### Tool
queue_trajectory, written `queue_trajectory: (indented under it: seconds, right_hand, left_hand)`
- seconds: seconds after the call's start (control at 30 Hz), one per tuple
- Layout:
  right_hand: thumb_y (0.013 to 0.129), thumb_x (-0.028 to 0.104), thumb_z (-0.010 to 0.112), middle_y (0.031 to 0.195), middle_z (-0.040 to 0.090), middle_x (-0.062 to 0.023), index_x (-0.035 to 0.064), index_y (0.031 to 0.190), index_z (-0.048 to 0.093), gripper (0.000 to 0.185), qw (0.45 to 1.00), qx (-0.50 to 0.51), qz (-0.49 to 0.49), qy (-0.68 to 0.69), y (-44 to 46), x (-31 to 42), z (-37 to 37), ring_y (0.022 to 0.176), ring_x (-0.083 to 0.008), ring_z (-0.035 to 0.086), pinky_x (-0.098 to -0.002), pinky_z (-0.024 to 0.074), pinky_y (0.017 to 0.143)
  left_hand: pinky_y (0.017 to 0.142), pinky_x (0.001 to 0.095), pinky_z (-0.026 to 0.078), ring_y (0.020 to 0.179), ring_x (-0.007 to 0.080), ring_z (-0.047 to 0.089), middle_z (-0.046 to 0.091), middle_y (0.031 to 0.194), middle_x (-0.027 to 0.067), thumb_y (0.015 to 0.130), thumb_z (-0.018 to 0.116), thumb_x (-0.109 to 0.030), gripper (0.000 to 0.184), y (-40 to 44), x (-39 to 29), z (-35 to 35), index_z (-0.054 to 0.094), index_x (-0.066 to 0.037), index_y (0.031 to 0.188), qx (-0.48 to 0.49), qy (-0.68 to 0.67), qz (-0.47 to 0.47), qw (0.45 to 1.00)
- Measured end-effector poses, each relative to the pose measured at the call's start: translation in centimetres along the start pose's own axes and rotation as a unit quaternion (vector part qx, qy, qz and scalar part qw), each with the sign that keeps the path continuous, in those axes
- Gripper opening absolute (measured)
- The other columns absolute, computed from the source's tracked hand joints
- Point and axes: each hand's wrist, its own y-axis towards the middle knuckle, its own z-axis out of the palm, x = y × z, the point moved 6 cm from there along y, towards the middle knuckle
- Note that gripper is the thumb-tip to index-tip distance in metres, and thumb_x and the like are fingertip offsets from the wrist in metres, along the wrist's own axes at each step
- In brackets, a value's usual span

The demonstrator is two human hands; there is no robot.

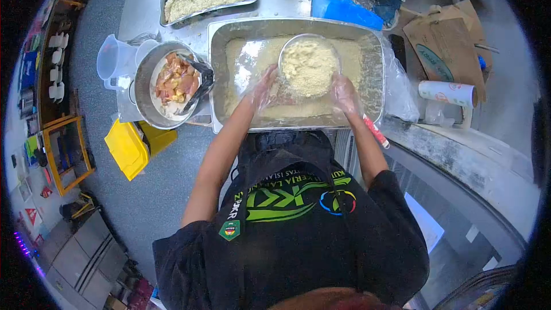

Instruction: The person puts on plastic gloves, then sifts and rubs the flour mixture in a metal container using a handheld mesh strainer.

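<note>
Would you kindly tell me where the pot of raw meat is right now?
In the head view, the pot is on the left, just beside the large rectangular metal tray, with the clear plastic jug to its upper left.

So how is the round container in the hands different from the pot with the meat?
The round container holds pale yellow crumbly stuff; the pot holds pinkish meat pieces. The round container is held between the left hand and right hand, while the pot stands apart from both. The pot looks wider than the round container. Both are round and open on top.
</note>
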Motion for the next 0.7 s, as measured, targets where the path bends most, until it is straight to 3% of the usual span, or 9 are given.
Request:
queue_trajectory:
  seconds: [0.07, 0.17, 0.27, 0.37, 0.47, 0.53, 0.57, 0.63, 0.7]
  right_hand:
    - [0.082, 0.017, 0.036, 0.068, 0.052, -0.0243, -0.0004, 0.078, 0.053, 0.025, 0.995, -0.033, -0.08, -0.055, -1.2, 1.0, 0.5, 0.064, -0.0392, 0.051, -0.045, 0.0381, 0.057]
    - [0.081, 0.017, 0.037, 0.065, 0.051, -0.0229, -0.001, 0.074, 0.051, 0.023, 0.99, 0.047, 0.13, 0.03, -0.3, -2.3, 1.1, 0.06, -0.0399, 0.05, -0.0456, 0.0388, 0.054]
    - [0.08, 0.017, 0.038, 0.061, 0.05, -0.023, -0.0017, 0.068, 0.047, 0.024, 0.983, 0.042, -0.128, -0.121, -1.0, 0.4, 1.5, 0.057, -0.0396, 0.05, -0.0455, 0.0376, 0.052]
    - [0.079, 0.015, 0.039, 0.061, 0.05, -0.0207, -0.001, 0.064, 0.043, 0.022, 0.999, 0.009, -0.026, -0.04, -0.6, -2.2, 1.5, 0.058, -0.0375, 0.051, -0.0443, 0.0372, 0.052]
    - [0.078, 0.015, 0.04, 0.06, 0.05, -0.0193, 0.0006, 0.068, 0.046, 0.019, 0.973, -0.03, -0.123, -0.195, -1.1, -2.6, 3.2, 0.058, -0.0354, 0.051, -0.043, 0.0358, 0.051]
    - [0.078, 0.015, 0.04, 0.062, 0.052, -0.0188, 0.002, 0.07, 0.049, 0.018, 0.999, -0.004, -0.001, -0.044, -0.9, -2.3, 1.6, 0.059, -0.0353, 0.051, -0.043, 0.0361, 0.052]
    - [0.078, 0.015, 0.04, 0.063, 0.052, -0.0186, 0.0027, 0.071, 0.05, 0.017, 0.998, 0.009, 0.061, 0.029, -1.0, -2.5, 1.0, 0.059, -0.0353, 0.052, -0.0431, 0.0362, 0.052]
    - [0.078, 0.017, 0.041, 0.064, 0.053, -0.0191, 0.0035, 0.072, 0.052, 0.018, 1.0, -0.024, -0.002, 0.015, -0.9, -3.2, 1.0, 0.059, -0.0363, 0.051, -0.0432, 0.0362, 0.052]
    - [0.078, 0.019, 0.042, 0.065, 0.053, -0.0197, 0.0036, 0.071, 0.052, 0.019, 1.0, -0.024, -0.015, 0.012, -0.6, -3.0, 1.3, 0.06, -0.0371, 0.051, -0.0433, 0.0362, 0.052]
  left_hand:
    - [0.075, 0.0477, 0.046, 0.102, 0.0286, 0.045, 0.04, 0.118, 0.0125, 0.08, 0.031, -0.053, 0.058, 0.1, -0.1, -0.2, 0.031, -0.016, 0.124, -0.001, 0.025, 0.008, 1.0]
    - [0.075, 0.0479, 0.046, 0.102, 0.0286, 0.045, 0.039, 0.119, 0.0124, 0.08, 0.032, -0.054, 0.058, -0.2, -0.4, 0.2, 0.03, -0.016, 0.125, 0.022, 0.043, -0.003, 0.999]
    - [0.074, 0.0483, 0.046, 0.103, 0.0288, 0.045, 0.036, 0.121, 0.0131, 0.08, 0.033, -0.054, 0.059, -0.2, -0.5, -0.2, 0.029, -0.017, 0.125, 0.002, 0.072, 0.008, 0.997]
    - [0.074, 0.0496, 0.046, 0.104, 0.0288, 0.044, 0.032, 0.124, 0.014, 0.079, 0.035, -0.053, 0.059, 0.4, 0.2, -1.0, 0.028, -0.017, 0.125, -0.018, 0.078, 0.016, 0.997]
    - [0.077, 0.0513, 0.043, 0.106, 0.0278, 0.042, 0.034, 0.123, 0.0129, 0.079, 0.036, -0.053, 0.059, 1.9, 0.1, -2.0, 0.029, -0.016, 0.125, -0.002, 0.078, 0.047, 0.996]
    - [0.077, 0.0513, 0.043, 0.107, 0.0276, 0.042, 0.036, 0.122, 0.0133, 0.078, 0.038, -0.053, 0.06, 2.9, 1.0, -3.2, 0.03, -0.016, 0.124, -0.03, 0.111, 0.04, 0.993]
    - [0.079, 0.0513, 0.042, 0.109, 0.0275, 0.041, 0.037, 0.121, 0.0129, 0.079, 0.037, -0.053, 0.06, 2.6, 1.5, -2.6, 0.029, -0.015, 0.125, 0.009, 0.067, -0.007, 0.998]
    - [0.082, 0.0513, 0.04, 0.111, 0.0272, 0.038, 0.038, 0.121, 0.0121, 0.079, 0.035, -0.053, 0.06, -0.9, -0.3, 1.7, 0.028, -0.015, 0.126, 0.087, -0.024, -0.094, 0.992]
    - [0.081, 0.0496, 0.042, 0.107, 0.0281, 0.043, 0.04, 0.118, 0.0145, 0.079, 0.036, -0.052, 0.06, 0.0, -0.8, 0.4, 0.03, -0.013, 0.124, 0.004, 0.067, 0.014, 0.998]
